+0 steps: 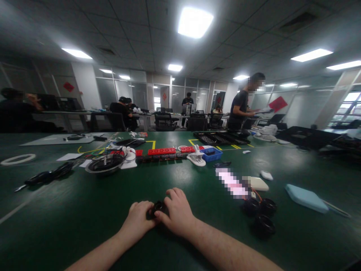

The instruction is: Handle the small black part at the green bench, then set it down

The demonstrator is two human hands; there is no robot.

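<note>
A small black round part (158,206) with a ring-like top is gripped between both hands, low over the green table (113,199). My left hand (138,217) closes on its left side, fingers bent. My right hand (178,211) holds its right side, with the thumb across the front and the fingers curled behind. Much of the part is hidden by the fingers, and its exact kind cannot be made out. Several similar black round parts (268,206) stand to the right, with orange wires near them.
Further right lie a light-blue case (306,198) and a cream box (258,183). Ahead are a row of red-topped blocks (162,151), a blue bin (213,154) and a white clamp-like piece (196,158). A dark round bowl (104,165) and black cables (50,176) lie left. A person (239,105) stands beyond the table.
</note>
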